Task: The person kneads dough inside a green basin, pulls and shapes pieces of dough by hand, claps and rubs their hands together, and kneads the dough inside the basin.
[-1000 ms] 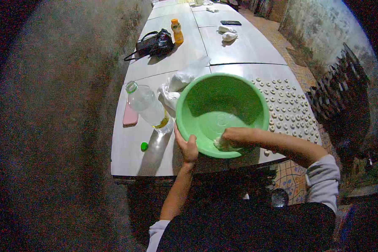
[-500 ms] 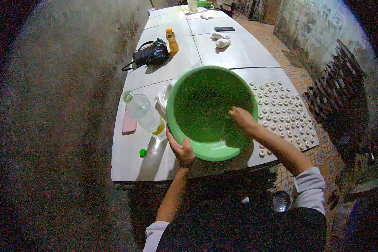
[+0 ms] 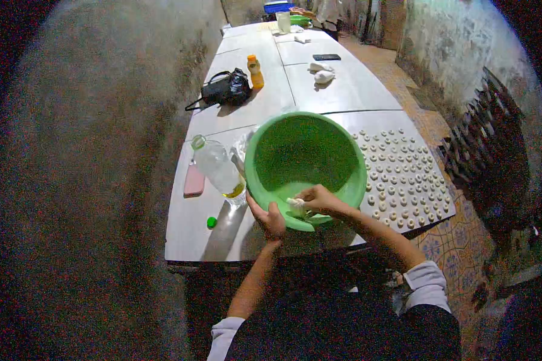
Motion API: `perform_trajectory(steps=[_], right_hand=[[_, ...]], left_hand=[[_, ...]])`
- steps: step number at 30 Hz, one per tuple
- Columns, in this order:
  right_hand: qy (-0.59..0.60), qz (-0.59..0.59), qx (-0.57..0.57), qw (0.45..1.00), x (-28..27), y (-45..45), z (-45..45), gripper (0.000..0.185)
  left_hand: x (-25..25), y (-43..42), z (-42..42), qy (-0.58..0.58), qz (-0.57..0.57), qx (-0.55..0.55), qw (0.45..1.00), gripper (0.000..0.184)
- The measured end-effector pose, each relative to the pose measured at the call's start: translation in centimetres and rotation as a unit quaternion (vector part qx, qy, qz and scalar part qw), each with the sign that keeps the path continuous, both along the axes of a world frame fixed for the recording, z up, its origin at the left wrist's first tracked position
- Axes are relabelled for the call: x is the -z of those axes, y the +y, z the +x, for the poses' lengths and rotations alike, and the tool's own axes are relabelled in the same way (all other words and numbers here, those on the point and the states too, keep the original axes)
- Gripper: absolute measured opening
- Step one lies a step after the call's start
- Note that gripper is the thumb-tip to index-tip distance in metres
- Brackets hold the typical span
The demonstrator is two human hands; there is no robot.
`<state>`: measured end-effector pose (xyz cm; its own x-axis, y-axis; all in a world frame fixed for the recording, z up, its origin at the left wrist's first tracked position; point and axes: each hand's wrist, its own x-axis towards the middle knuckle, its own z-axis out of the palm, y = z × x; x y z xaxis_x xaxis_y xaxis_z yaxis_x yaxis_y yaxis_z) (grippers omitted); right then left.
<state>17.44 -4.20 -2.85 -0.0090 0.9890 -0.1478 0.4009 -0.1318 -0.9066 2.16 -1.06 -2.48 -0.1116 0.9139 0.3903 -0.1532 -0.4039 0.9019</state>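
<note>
A large green plastic basin (image 3: 356, 180) stands at the near end of the white table. My left hand (image 3: 271, 222) grips the basin's near left rim, thumb on top and fingers along the outside. My right hand (image 3: 322, 200) reaches into the basin by its near side, with fingers pinched on a soft white lump (image 3: 296, 206). I cannot make out whether the lump is dough or cloth. Left of the basin are a clear plastic bottle (image 3: 218, 165), uncapped, with some yellow at its base, and a green cap (image 3: 211, 222).
Rows of small white ring-shaped pieces (image 3: 403, 174) cover the table's right side. A pink phone-like case (image 3: 194, 182) lies at left. Farther back are a black plastic bag (image 3: 227, 90), an orange-capped bottle (image 3: 255, 72), white bundles (image 3: 323, 76) and a dark flat object (image 3: 327, 57).
My right hand has moved from the basin's middle right to its near side, where the white lump now shows in its fingers. My left hand stays on the rim.
</note>
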Motion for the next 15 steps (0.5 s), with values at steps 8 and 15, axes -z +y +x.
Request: perform_trajectory(steps=[8, 15], right_hand=[[0.207, -0.050, -0.040, 0.976, -7.6, 0.1, 3.0, 0.040], [0.041, 0.032, 0.032, 0.998, -8.7, 1.0, 2.7, 0.018]], left_hand=[[0.9, 1.2, -2.0, 0.032, -0.049, 0.075, 0.995, 0.068], [0.6, 1.5, -4.0, 0.175, -0.028, 0.135, 0.975, 0.070]])
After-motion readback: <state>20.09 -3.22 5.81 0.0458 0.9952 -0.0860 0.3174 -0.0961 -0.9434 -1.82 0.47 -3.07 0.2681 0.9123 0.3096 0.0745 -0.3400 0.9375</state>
